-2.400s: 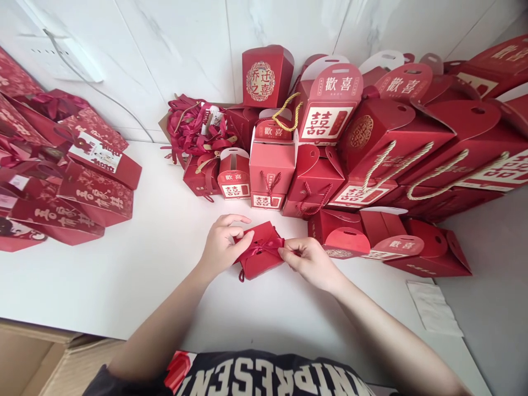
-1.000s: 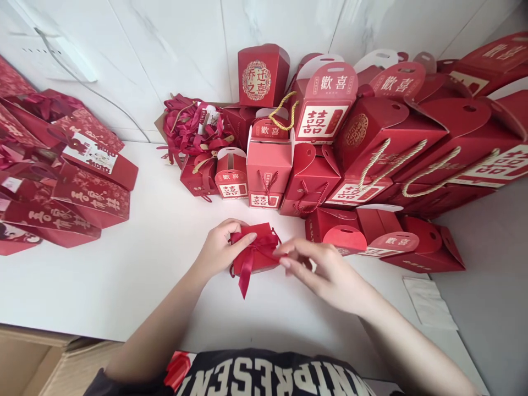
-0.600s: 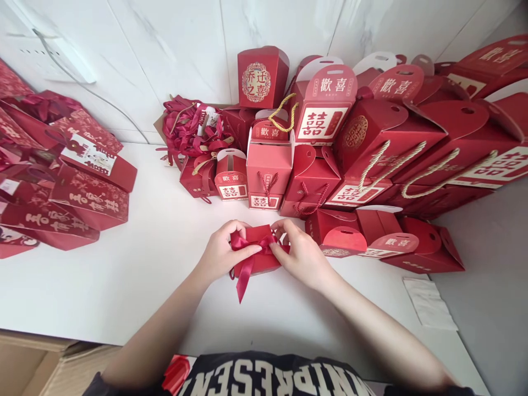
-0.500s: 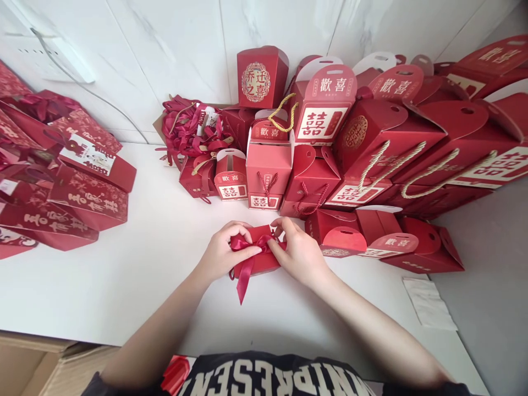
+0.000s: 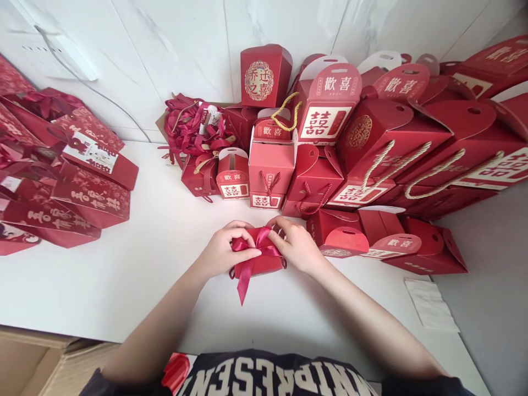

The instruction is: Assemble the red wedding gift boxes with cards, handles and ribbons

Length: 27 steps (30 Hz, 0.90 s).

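Note:
A small red box (image 5: pixel 264 265) stands on the white table in front of me, with a crimson satin ribbon (image 5: pixel 246 280) knotted into a bow on its top. One ribbon tail hangs down over the near side. My left hand (image 5: pixel 229 250) pinches the left loop of the bow between thumb and fingers. On the other side, my right hand (image 5: pixel 293 242) has its thumb and fingers closed on the ribbon's upper right loop. Part of the box's far side is hidden behind the fingers.
Red gift boxes (image 5: pixel 324 107) are stacked along the wall and to the right. A pile of crimson ribbons (image 5: pixel 193 126) lies behind. More red bags (image 5: pixel 91 195) stand left. Folded white tissue (image 5: pixel 431 304) lies right; a cardboard box (image 5: pixel 33 363) is at lower left.
My right hand has shifted slightly, and the ribbon's right loop now stands higher, with more of the bow and the box's right side showing. My left hand keeps its pinch.

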### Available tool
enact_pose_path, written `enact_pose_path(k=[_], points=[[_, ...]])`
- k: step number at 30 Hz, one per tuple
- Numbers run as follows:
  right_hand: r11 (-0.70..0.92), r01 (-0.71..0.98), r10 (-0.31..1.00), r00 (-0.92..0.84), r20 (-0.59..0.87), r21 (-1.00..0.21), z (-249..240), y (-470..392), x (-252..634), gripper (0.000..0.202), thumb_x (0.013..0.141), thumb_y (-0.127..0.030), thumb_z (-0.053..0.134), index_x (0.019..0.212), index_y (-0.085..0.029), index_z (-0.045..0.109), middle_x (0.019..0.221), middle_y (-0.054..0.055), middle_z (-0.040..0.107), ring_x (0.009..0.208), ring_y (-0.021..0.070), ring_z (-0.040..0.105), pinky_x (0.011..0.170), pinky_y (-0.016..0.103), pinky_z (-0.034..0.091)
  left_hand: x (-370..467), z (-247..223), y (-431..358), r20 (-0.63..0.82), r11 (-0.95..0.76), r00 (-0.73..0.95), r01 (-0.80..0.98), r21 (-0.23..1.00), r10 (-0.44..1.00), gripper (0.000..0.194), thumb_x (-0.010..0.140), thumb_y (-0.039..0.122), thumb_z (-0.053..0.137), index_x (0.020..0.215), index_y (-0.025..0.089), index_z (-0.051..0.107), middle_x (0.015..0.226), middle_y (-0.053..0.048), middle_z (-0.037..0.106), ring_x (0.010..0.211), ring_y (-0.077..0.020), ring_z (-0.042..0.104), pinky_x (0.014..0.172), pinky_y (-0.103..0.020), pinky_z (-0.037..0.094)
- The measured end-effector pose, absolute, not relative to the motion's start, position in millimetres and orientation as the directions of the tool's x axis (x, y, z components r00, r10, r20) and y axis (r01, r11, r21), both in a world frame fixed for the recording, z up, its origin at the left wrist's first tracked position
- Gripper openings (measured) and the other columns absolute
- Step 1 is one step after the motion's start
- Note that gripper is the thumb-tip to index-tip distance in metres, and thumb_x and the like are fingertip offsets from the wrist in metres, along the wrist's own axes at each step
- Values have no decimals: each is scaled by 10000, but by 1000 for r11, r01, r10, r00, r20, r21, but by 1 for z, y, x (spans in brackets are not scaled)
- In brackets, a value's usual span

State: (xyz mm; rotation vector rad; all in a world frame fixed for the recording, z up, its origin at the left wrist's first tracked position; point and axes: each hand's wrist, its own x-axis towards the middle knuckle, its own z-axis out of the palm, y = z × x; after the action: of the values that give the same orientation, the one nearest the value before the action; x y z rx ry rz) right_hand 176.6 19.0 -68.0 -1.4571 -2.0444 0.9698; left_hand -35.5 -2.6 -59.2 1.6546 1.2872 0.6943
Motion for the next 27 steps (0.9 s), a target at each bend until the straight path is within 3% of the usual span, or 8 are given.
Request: enact_pose_path(k=[4, 8, 15, 18, 22, 25, 27], points=[[123, 456, 911, -404, -82, -881, -67, 17, 190, 319, 904, -445, 557, 1139, -229, 558, 944, 19, 680, 705, 146, 624, 675, 273, 472, -56, -53, 1, -110, -60, 360, 431, 900, 926, 189, 812, 394, 682, 866, 217, 649, 1251, -88, 597, 1115, -257, 615, 1001, -402, 483], [44, 354, 905, -409, -112, -934, -65, 8, 201, 333, 942, -503, 499, 1123, -226, 541, 826, -4, 651, 690, 145, 612, 679, 272, 466, -71, -52, 5, -101, -65, 329, 458, 887, 939, 219, 822, 412, 678, 772, 210, 610, 1295, -86, 589, 1219, -274, 563, 1022, -389, 469], [149, 340, 868, -495, -42, -929, -61, -10, 203, 246, 963, -351, 496, 1176, -228, 499, 770, -26, 613, 698, 137, 579, 661, 259, 426, -69, -53, 4, -113, -119, 426, 479, 870, 898, 230, 863, 424, 639, 762, 217, 644, 1414, -55, 497, 1312, -267, 484, 1117, -394, 381], [154, 342, 874, -485, -34, -927, -60, -8, 203, 249, 964, -370, 498, 1172, -234, 501, 819, -15, 623, 729, 139, 586, 663, 257, 435, -65, -53, 4, -104, -112, 420, 459, 882, 901, 292, 902, 427, 582, 720, 206, 639, 1406, -56, 505, 1304, -266, 489, 1112, -391, 384], [147, 305, 926, -376, 22, -941, -55, 9, 196, 285, 979, -451, 461, 1157, -248, 551, 1160, 51, 614, 1028, 173, 595, 865, 306, 466, -57, -56, 2, -69, -129, 398, 452, 883, 915, 314, 856, 422, 646, 654, 190, 589, 1367, -55, 530, 1260, -262, 519, 1090, -388, 412], [181, 248, 870, -492, 37, -952, -52, 24, 187, 288, 979, -480, 462, 1028, -249, 628, 1290, 55, 556, 1263, 197, 498, 1065, 368, 372, -52, -58, 1, -68, -147, 417, 462, 875, 906, 336, 762, 411, 751, 623, 177, 555, 1335, -62, 533, 1235, -258, 533, 1075, -375, 429], [199, 225, 809, -587, 30, -954, -51, 32, 182, 283, 942, -480, 544, 855, -227, 639, 1333, 60, 532, 1335, 214, 449, 1109, 387, 333, -52, -58, 1, -88, -135, 436, 455, 880, 895, 335, 749, 405, 764, 625, 172, 558, 1320, -64, 533, 1224, -249, 540, 1068, -366, 435]])
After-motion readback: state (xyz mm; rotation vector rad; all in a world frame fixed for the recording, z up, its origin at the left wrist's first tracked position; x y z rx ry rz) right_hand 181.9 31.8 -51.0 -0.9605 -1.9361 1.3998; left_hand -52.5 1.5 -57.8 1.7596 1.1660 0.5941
